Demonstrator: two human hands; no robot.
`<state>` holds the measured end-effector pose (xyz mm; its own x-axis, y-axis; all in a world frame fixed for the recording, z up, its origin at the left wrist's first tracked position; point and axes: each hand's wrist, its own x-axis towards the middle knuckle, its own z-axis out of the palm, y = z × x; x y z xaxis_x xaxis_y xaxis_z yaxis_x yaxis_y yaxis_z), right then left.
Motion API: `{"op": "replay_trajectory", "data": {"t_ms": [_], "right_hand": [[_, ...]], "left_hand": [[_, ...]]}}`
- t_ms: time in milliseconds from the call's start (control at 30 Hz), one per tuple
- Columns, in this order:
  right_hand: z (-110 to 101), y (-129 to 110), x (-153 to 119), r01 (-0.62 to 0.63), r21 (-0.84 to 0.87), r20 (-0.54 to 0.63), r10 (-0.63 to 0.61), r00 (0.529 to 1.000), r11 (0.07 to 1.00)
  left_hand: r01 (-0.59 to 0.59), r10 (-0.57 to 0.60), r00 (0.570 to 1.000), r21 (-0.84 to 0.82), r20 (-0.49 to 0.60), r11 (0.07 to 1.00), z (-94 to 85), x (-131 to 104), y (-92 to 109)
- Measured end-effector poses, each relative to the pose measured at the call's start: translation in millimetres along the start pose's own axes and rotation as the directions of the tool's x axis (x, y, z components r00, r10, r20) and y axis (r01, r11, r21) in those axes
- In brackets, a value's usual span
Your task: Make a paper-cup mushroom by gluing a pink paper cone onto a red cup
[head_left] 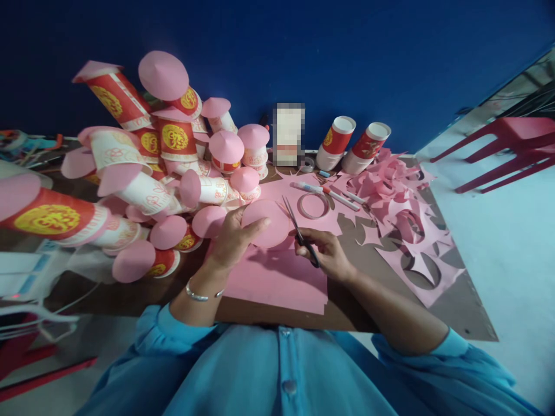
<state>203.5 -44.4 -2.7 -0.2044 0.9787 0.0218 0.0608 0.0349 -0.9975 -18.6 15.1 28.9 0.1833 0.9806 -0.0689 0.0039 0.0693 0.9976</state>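
A round pink paper disc point(269, 226) is pinched in my left hand point(232, 240), with the thumb lying over its upper face. My right hand point(326, 251) grips a pair of scissors point(299, 234) by the dark handles. The metal blades point up and away from me, along the right edge of the disc; whether they touch the paper I cannot tell. Under both hands lie flat pink paper sheets point(277, 283). Just beyond the scissors, a tape roll or ring point(313, 206) rests on another pink sheet.
Paper-cup figures with pink cone tops point(176, 138) crowd the left of the brown table point(468, 318). Two stacks of red and white cups point(368, 147) stand by the blue wall. Markers point(342, 198) lie before them. Pink paper offcuts point(411, 214) heap at right. A red stool point(515, 144) stands beyond.
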Motion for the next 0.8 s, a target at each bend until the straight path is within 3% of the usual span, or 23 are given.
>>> {"op": "replay_trajectory", "data": {"t_ms": [167,333,500,800], "right_hand": [[2,5,3,-0.086,0.198,-0.003,0.089,0.996,0.976],[4,13,6,-0.083,0.328,-0.023,0.096,0.995,0.941],[4,12,5,-0.090,0.311,0.007,0.093,0.996,0.946],[4,16,5,-0.112,0.296,0.066,0.096,0.993,0.949]], "left_hand": [[-0.027,0.031,0.995,0.041,-0.097,0.999,1.2,1,2],[-0.053,0.055,0.994,0.025,-0.093,0.998,-1.1,2,-4],[-0.062,0.076,0.989,0.111,-0.131,0.992,-2.4,3,-5],[-0.062,0.080,0.991,0.162,-0.104,0.985,1.8,1,5]]}}
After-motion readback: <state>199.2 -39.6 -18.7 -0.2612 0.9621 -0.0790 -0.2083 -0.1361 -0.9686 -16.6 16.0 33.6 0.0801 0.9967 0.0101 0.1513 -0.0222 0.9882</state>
